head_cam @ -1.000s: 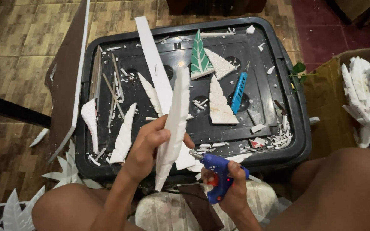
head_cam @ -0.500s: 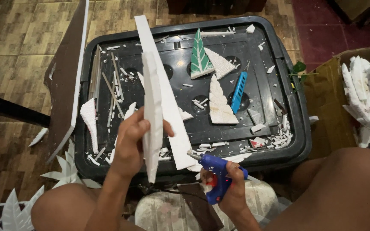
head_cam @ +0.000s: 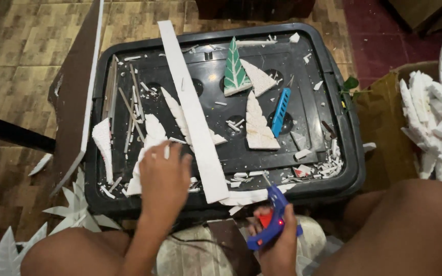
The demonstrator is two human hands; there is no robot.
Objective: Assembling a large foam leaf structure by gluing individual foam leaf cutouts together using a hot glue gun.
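My left hand [head_cam: 163, 180] is palm down over the front left of the black plastic lid [head_cam: 313, 110], its fingers curled on a white foam leaf piece [head_cam: 144, 145] that shows only at the fingertips. A long white foam strip [head_cam: 193, 112] lies diagonally just right of that hand. At the lid's front edge, my right hand [head_cam: 281, 248] grips a blue glue gun [head_cam: 273, 217] with its nozzle pointing up toward the lid. My bare knees frame both hands.
On the lid lie a green painted foam leaf [head_cam: 234, 71], two white foam leaves [head_cam: 258, 122], a blue cutter [head_cam: 281, 111], thin sticks [head_cam: 129, 110] and foam scraps. A brown board [head_cam: 75, 97] leans at left. A cardboard box of white foam leaves [head_cam: 436, 117] stands at right.
My left hand has dropped from holding the foam leaf upright above the lid to lying low and palm down on it. The glue gun hand has barely moved.
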